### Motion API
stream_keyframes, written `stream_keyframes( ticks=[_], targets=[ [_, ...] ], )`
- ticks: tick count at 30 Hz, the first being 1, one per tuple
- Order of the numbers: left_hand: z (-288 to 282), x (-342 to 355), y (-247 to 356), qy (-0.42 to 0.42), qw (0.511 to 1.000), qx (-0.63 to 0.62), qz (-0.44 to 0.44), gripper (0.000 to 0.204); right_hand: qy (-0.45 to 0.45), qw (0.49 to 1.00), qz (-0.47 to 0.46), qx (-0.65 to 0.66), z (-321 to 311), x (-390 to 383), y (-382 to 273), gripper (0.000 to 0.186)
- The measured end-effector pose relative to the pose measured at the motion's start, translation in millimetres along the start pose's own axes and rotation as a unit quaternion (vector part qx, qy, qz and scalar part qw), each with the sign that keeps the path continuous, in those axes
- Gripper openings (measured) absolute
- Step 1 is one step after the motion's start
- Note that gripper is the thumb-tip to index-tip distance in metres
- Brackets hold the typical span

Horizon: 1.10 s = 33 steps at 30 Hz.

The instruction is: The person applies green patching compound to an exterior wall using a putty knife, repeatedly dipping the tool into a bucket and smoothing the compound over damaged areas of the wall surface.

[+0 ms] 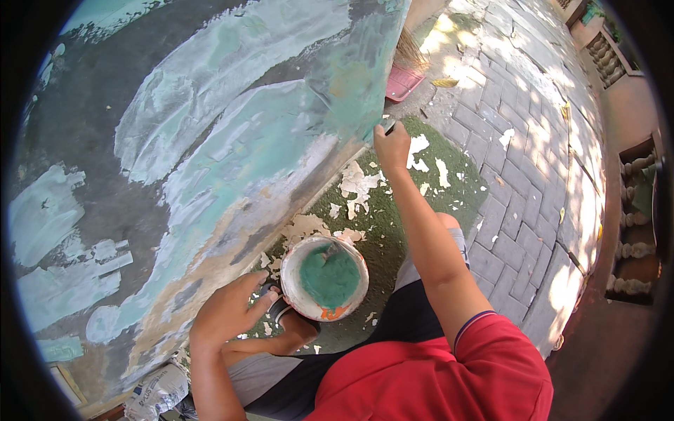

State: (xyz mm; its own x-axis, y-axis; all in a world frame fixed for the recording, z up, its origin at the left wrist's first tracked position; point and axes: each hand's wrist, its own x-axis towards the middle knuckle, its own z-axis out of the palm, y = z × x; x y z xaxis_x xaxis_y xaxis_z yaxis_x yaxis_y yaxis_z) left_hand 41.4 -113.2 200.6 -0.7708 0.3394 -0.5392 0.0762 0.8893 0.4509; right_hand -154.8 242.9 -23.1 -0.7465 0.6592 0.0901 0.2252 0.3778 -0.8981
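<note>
My right hand is stretched forward to the low right end of the wall, closed around a dark-handled tool. The tool's working end meets the wall's edge and is too small to make out. Thick green and pale teal coating is smeared over the grey wall. My left hand hovers open and holds nothing, its fingers pointing toward the bucket. Between my legs stands a round white bucket, orange-marked at its rim, with green paste inside.
Peeled cream flakes lie scattered on the green ground along the wall. A pink dustpan and a straw broom are beyond the wall's end. Grey pavers stretch to the right. A white bag sits at lower left.
</note>
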Motion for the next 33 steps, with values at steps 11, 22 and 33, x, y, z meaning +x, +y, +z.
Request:
stream_keyframes(
  ticks=[11, 22, 33],
  targets=[
    [4.4, 1.0, -3.5, 0.002, 1.0, 0.004, 0.021, 0.052, -0.033, 0.991, -0.027, 0.124, -7.4, 3.6, -84.8, 0.026],
    [0.5, 0.6, -2.7, 0.013, 1.0, -0.004, 0.025, 0.049, -0.029, 0.995, 0.014, 0.098, -37.1, -18.3, -54.2, 0.027],
    [4.8, -2.8, -6.4, 0.003, 1.0, 0.012, 0.01, 0.053, -0.065, 0.986, 0.011, 0.155, 8.7, -42.7, -81.6, 0.03]
  ],
)
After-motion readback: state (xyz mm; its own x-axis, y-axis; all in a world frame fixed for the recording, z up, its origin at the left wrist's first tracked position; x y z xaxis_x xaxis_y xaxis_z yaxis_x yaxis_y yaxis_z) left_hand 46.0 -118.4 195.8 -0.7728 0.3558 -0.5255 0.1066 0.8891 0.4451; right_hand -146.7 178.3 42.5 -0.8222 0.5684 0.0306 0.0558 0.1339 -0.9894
